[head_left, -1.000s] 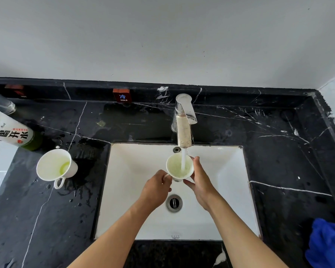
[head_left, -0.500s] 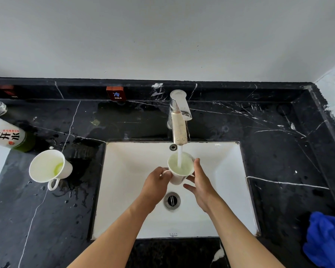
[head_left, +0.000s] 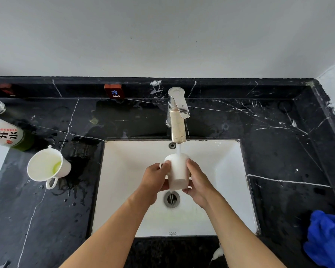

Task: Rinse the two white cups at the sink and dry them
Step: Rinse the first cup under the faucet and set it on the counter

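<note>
Cup (head_left: 177,172) now tipped from upright, mouth away toward the faucet (head_left: 178,120), base nearest the camera. Left hand (head_left: 156,177) and right hand (head_left: 198,180) grip its sides over the sink (head_left: 226,171). Second cup (head_left: 47,167) lies tilted near the counter's left edge.

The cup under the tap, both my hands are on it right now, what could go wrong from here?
1. The cup is wet and tipped away from you under the running stream; it might slip from your left hand and right hand and chip on the sink.
2. Water hitting the tilted cup may splash onto the already wet counter.
3. The second cup, with yellowish liquid in it, stands near the basin edge; an elbow could knock it.
</note>
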